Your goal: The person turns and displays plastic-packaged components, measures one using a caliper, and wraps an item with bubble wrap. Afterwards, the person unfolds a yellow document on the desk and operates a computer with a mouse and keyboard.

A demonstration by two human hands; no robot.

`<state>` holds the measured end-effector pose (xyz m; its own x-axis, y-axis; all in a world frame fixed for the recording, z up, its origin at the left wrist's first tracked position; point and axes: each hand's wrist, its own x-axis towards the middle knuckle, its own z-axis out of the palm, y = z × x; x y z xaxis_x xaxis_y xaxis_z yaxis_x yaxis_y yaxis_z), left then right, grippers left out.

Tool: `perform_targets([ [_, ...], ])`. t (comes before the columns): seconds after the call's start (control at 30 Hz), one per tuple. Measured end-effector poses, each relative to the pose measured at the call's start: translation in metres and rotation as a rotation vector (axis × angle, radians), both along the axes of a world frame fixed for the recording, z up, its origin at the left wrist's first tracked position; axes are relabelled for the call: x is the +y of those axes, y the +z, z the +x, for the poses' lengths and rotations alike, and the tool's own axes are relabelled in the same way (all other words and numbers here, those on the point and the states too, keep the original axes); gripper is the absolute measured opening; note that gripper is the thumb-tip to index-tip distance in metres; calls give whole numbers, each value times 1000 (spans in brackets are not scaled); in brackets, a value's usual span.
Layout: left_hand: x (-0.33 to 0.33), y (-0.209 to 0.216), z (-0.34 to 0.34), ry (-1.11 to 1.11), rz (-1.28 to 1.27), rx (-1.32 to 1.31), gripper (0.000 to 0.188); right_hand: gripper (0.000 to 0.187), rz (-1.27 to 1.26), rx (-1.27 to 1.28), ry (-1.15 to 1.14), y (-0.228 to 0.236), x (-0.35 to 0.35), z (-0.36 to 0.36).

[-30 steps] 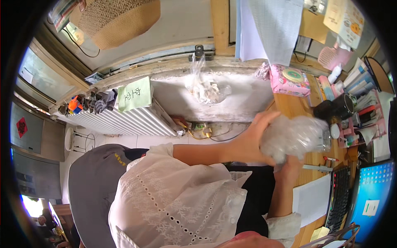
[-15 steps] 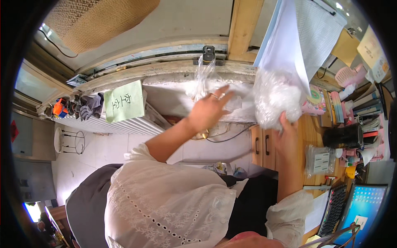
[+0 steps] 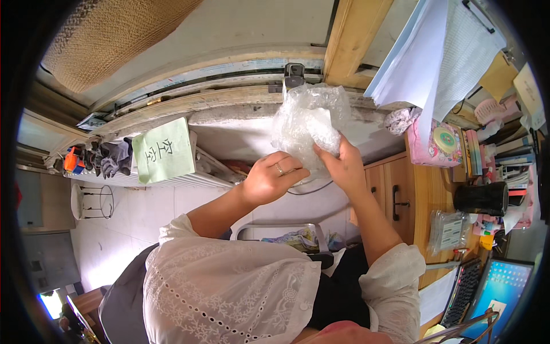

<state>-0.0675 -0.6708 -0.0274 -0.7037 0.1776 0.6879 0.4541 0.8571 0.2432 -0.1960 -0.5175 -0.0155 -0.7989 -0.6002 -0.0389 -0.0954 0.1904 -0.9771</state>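
My left hand (image 3: 275, 176) is closed, its fingers curled on the lower left edge of crumpled clear plastic (image 3: 292, 126) in front of the window sill. A ring shows on one finger. My right hand (image 3: 344, 165) grips a white bundle (image 3: 324, 133) from the right, thumb toward the middle. The bundle looks bubble-wrapped, and its contents are hidden. Loose plastic spreads above and left of it, overlapping the area just below a black clip (image 3: 294, 74) on the sill. I cannot tell whether the plastic hangs from that clip.
A wooden desk (image 3: 427, 198) on the right holds a pink tissue pack (image 3: 438, 143), a black cup (image 3: 481, 198), a keyboard (image 3: 462, 289) and a laptop screen (image 3: 498, 298). Papers (image 3: 435, 51) hang above. Left stands a white radiator (image 3: 197, 166) with a green card (image 3: 164, 150) and gloves (image 3: 109, 157).
My right hand has carried the white bundle left, away from the desk to the middle. My left hand has gone from spread to closed at the plastic, slightly lower.
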Motion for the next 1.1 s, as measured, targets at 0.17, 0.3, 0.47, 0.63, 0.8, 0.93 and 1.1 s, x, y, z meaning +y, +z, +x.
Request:
perform_targets([
  [0.17, -3, -1, -1, 0, -6, 57, 26, 26, 247, 494, 193, -9, 7, -9],
  [0.3, 3, -14, -6, -86, -97, -32, 24, 14, 549, 1125, 412, -24, -4, -3],
  [0.47, 13, -5, -31, -175, -25, -119, 21, 18, 675, 530, 559, -29, -17, -27],
  [0.63, -1, -23, -48, 118, -212, -484, 25, 61, -59, 372, 361, -32, 35, -14],
  [0.8, -31, -46, -60, 28, -253, -489, 14, 29, -108, 213, 159, 54, 165, 69],
  [0.93, 7, -6, -75, 39, -220, -460, 21, 23, 187, 229, -376, 70, 315, 146],
  [1.1, 98, 57, -67, -39, 2, -201, 19, 21, 682, 332, -1554, 38, 537, 241],
])
